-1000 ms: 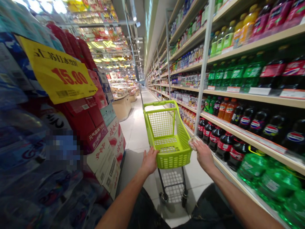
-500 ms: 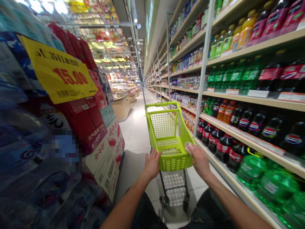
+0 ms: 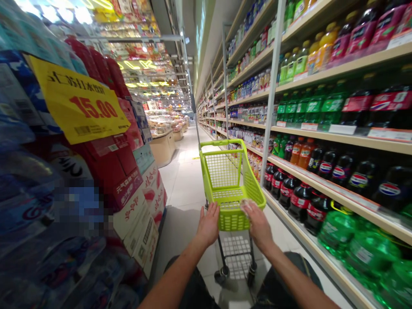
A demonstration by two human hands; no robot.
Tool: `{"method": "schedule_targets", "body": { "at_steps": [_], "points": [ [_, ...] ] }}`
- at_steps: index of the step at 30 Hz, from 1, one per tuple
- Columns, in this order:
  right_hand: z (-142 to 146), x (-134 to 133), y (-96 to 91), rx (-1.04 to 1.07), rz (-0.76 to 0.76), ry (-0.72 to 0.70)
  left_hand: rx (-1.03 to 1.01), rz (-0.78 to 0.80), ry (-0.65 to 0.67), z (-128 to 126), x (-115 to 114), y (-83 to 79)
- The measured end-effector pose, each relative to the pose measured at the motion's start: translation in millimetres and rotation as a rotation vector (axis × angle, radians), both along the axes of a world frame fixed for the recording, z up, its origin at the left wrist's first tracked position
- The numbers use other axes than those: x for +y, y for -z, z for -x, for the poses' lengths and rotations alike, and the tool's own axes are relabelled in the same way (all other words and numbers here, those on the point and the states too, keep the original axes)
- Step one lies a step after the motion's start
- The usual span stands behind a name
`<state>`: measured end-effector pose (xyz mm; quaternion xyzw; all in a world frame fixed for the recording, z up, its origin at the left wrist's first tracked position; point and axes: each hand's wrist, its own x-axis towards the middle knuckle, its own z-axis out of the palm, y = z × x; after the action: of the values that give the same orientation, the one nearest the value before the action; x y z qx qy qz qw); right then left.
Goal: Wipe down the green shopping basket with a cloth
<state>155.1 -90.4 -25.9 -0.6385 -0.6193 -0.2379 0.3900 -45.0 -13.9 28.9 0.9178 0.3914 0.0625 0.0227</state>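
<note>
A lime-green plastic shopping cart (image 3: 231, 180) stands in the aisle just ahead of me, its basket bare inside. My left hand (image 3: 208, 224) grips the near rim at the left corner, fingers wrapped over the edge. My right hand (image 3: 257, 223) rests on the near rim towards the right. It is closed round a small pale crumpled thing (image 3: 246, 204) that I cannot make out, pressed against the rim.
Shelves of soda bottles (image 3: 334, 171) run along the right, close to the cart. Stacked cartons and wrapped packs (image 3: 128, 184) with a yellow 15.00 price sign (image 3: 80, 105) crowd the left. The tiled aisle (image 3: 183, 180) runs on ahead.
The cart and I have moved forward along the aisle. My right hand has slid left along the near rim, closer to my left hand.
</note>
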Motion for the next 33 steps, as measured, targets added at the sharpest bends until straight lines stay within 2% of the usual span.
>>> {"method": "schedule_targets", "body": {
  "at_steps": [2, 3, 5, 8, 10, 12, 14, 16, 18, 20, 22, 24, 26, 27, 29, 31, 33],
  "points": [
    [23.6, 7.9, 1.4, -0.063, 0.016, -0.129, 0.008, 0.0, 0.021, -3.4, -1.3, -0.6],
    [27.0, 10.3, 0.5, -0.084, 0.03, -0.15, 0.013, -0.001, 0.029, -3.8, -1.5, -1.2],
    [13.9, 9.8, -3.8, -0.073, 0.05, -0.078, 0.022, 0.004, 0.04, -2.9, -1.4, -2.5],
    [-26.4, 1.1, -9.9, 0.018, 0.036, 0.129, 0.018, 0.024, 0.039, -0.9, -1.2, -5.0],
    [-35.8, -1.2, -10.3, 0.05, 0.02, 0.14, 0.001, 0.036, 0.038, -0.3, -1.2, -6.8],
    [-21.2, 4.0, -8.6, 0.071, 0.018, 0.017, -0.026, 0.048, 0.035, -1.0, -1.4, -8.6],
    [7.8, 16.0, -8.2, 0.133, 0.018, -0.143, -0.089, 0.073, 0.026, -4.6, -2.3, -10.0],
    [35.7, 30.1, -11.6, 0.282, 0.005, -0.248, -0.253, 0.128, -0.015, -13.7, -4.8, -10.8],
    [54.2, 41.2, -18.4, 0.522, -0.023, -0.297, -0.497, 0.244, -0.068, -29.1, -9.1, -11.3],
    [63.5, 46.7, -26.6, 0.786, -0.022, -0.354, -0.727, 0.387, -0.098, -47.7, -13.1, -12.3],
    [67.0, 46.8, -35.0, 1.006, 0.022, -0.474, -0.864, 0.45, -0.093, -62.9, -13.8, -14.4],
    [65.0, 43.0, -43.0, 1.147, 0.09, -0.611, -0.915, 0.431, -0.107, -69.5, -10.4, -16.6],
    [53.8, 37.0, -48.8, 1.194, 0.172, -0.649, -0.904, 0.351, -0.12, -67.8, -5.3, -15.8],
    [43.6, 33.9, -49.7, 1.159, 0.216, -0.604, -0.882, 0.296, -0.113, -65.7, -3.3, -13.3],
    [15.0, 29.5, -45.5, 0.959, 0.249, -0.397, -0.8, 0.173, -0.05, -64.6, -2.2, -4.0],
    [-18.6, 28.7, -32.4, 0.639, 0.174, -0.131, -0.663, 0.044, 0.092, -72.0, -5.2, 8.6],
    [-46.8, 31.0, -13.8, 0.396, 0.108, 0.003, -0.511, -0.078, 0.235, -85.4, -9.7, 18.6]
  ]
}}
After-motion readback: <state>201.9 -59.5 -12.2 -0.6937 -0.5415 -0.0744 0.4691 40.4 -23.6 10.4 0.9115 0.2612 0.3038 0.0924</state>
